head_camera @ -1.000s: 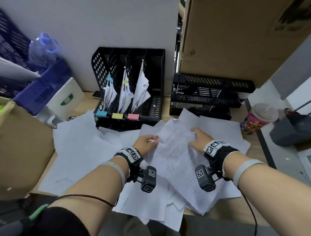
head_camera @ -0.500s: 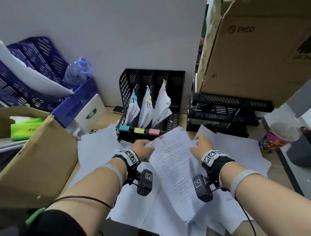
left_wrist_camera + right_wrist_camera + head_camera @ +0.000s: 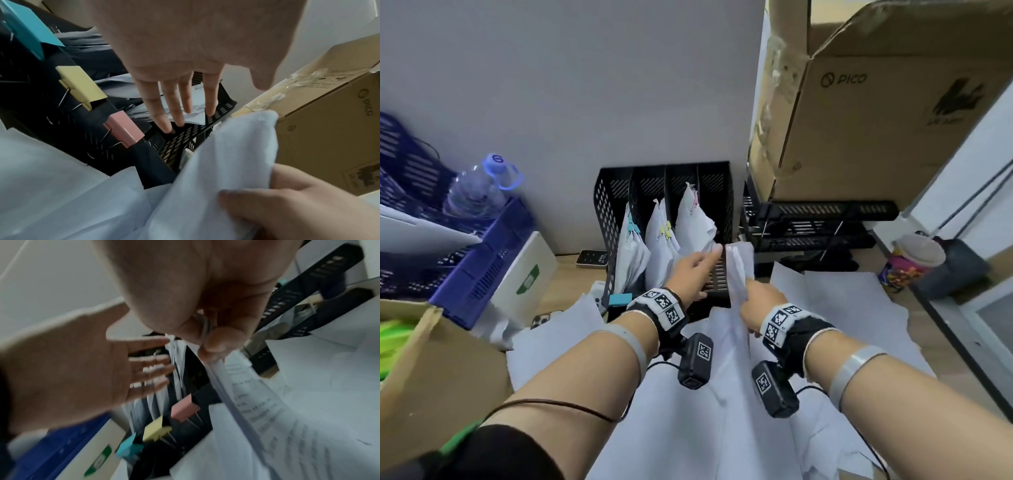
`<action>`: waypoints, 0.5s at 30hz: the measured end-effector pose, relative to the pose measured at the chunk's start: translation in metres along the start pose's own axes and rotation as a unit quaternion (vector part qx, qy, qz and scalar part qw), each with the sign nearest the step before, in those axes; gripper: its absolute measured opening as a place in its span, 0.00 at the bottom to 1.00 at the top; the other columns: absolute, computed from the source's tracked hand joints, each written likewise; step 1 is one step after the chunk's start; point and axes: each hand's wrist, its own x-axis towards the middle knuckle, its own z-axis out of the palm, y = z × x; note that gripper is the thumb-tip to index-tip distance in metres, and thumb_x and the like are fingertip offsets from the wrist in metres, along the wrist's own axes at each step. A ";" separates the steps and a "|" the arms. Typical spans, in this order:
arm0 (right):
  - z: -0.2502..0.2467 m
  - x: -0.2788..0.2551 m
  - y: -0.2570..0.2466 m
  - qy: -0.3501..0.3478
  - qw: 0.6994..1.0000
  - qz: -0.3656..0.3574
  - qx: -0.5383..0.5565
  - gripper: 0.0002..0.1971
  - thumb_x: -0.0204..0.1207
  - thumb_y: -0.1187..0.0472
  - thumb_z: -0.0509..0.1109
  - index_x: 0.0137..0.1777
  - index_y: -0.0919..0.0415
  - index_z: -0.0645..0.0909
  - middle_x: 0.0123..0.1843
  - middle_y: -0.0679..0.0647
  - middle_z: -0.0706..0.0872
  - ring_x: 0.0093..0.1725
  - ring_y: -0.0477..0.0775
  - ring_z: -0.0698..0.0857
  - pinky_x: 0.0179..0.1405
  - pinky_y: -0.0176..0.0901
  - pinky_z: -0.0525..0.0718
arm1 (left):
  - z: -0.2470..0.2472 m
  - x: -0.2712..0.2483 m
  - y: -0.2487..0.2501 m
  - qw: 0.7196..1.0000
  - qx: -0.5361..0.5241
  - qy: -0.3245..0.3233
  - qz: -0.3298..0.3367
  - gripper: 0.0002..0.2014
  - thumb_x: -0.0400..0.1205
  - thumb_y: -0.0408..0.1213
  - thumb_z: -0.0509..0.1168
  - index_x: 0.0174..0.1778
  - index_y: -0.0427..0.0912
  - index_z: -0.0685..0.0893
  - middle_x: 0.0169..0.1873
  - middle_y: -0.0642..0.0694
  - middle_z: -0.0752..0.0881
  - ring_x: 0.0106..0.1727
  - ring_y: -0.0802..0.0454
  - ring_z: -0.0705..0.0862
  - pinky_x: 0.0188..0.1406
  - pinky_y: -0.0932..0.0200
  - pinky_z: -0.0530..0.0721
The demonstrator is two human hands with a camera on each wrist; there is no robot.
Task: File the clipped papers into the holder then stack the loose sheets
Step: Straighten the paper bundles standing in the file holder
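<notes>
At perforated black holder [image 3: 616, 219] | right hand [image 3: 756, 299] pinches limp clipped papers [image 3: 738, 274]

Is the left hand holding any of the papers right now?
No, the left hand is stretched out flat with straight fingers over the black file holder, while the right hand grips the clipped papers.

Two hands [image 3: 693, 270], three binder clips [image 3: 81, 85], perhaps four slots
</notes>
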 end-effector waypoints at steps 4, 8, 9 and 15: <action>-0.021 0.004 0.005 0.060 0.992 0.029 0.112 0.16 0.73 0.68 0.54 0.55 0.52 0.75 0.45 0.63 0.87 0.40 0.68 0.90 0.41 0.59 0.91 | -0.007 0.033 -0.025 0.980 0.194 0.027 0.043 0.16 0.78 0.47 0.66 0.59 0.52 0.91 0.56 0.43 0.83 0.55 0.46 0.84 0.61 0.45 0.87; -0.043 0.006 0.000 0.098 0.959 0.024 0.264 0.16 0.75 0.69 0.53 0.54 0.55 0.78 0.37 0.65 0.88 0.27 0.64 0.89 0.21 0.48 0.87 | -0.005 0.040 -0.031 0.921 0.389 -0.014 0.013 0.31 0.77 0.44 0.64 0.79 0.59 0.73 0.77 0.39 0.64 0.82 0.37 0.61 0.85 0.50 0.59; -0.049 0.007 -0.003 0.097 0.953 0.020 0.285 0.15 0.76 0.69 0.54 0.55 0.56 0.79 0.37 0.67 0.89 0.25 0.62 0.88 0.20 0.45 0.85 | -0.006 0.042 -0.030 0.923 0.385 -0.013 0.008 0.32 0.79 0.42 0.63 0.81 0.58 0.68 0.81 0.39 0.59 0.85 0.36 0.55 0.85 0.50 0.55; -0.069 0.014 -0.026 0.048 0.945 -0.041 0.320 0.11 0.77 0.70 0.58 0.51 0.72 0.82 0.36 0.83 0.84 0.25 0.66 0.84 0.29 0.61 0.86 | -0.028 0.044 -0.025 0.948 0.309 0.076 0.033 0.36 0.80 0.27 0.58 0.85 0.42 0.55 0.85 0.39 0.52 0.86 0.39 0.54 0.82 0.48 0.58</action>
